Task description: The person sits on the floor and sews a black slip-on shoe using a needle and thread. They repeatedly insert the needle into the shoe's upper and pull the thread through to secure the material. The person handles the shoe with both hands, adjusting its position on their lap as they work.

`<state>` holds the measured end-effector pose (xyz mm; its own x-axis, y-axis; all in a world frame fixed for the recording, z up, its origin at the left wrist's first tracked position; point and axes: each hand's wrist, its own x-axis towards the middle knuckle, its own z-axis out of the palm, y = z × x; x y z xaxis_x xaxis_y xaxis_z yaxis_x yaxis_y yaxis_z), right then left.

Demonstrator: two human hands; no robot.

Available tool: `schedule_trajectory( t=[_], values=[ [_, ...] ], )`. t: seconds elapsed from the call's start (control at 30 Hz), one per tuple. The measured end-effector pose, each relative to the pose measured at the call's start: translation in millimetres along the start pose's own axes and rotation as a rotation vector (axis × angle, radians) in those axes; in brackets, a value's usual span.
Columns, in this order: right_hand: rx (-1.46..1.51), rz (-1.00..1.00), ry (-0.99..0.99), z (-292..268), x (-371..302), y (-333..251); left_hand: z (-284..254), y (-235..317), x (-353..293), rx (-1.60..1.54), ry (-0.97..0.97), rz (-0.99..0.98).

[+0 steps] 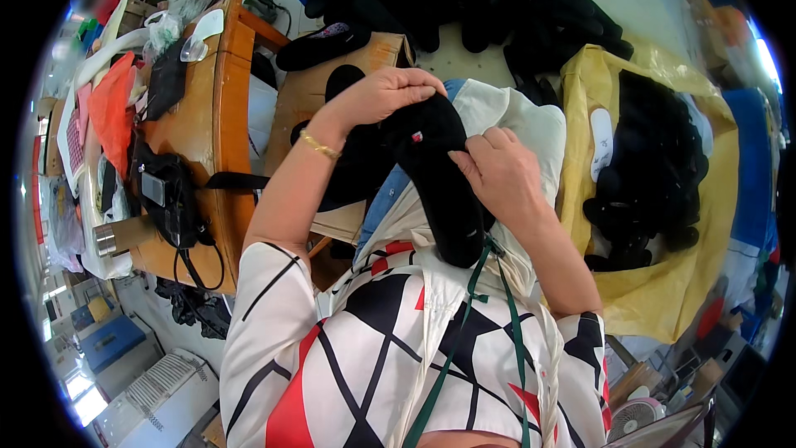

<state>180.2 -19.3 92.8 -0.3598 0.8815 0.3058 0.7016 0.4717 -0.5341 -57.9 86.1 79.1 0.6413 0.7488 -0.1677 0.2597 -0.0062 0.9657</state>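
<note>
A long black cloth slipper (448, 191) with a small red and white tag lies across my lap, over a pale apron (514, 116). My left hand (385, 93) is closed on its far end, thumb and fingers pinched together at the edge. On its right side my right hand (502, 170) is closed, the thumb pressed against the slipper and the other fingers curled. The black cloth hides part of what the fingers grip. More black pieces (352, 166) lie just left of it, on a cardboard box (303, 91).
On the right stands a yellow bag (672, 299) filled with black slippers; a white sole-shaped piece (601, 143) lies inside. A dark heap of slippers (539, 17) covers the floor ahead. At left is a wooden table (199, 91) with a black bag (170, 199) and cloths.
</note>
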Motion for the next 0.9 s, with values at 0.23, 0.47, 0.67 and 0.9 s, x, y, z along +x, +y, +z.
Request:
schedule_trajectory(
  t=[0.23,0.47,0.67,0.9],
  values=[
    [0.359,0.352,0.128,72.5,-34.2,29.8,43.8,-32.1,10.2,0.880,0.462,-0.027],
    [0.504,0.445,0.228,71.5,-32.5,12.2,79.4,-10.6,-18.5,0.668,0.438,-0.266],
    [0.565,0.503,0.307,70.8,-28.7,23.2,88.7,-41.9,-3.6,0.421,0.606,-0.153],
    [0.450,0.472,0.315,70.6,-49.8,13.8,96.1,-57.3,0.9,0.855,0.723,0.113]
  ],
)
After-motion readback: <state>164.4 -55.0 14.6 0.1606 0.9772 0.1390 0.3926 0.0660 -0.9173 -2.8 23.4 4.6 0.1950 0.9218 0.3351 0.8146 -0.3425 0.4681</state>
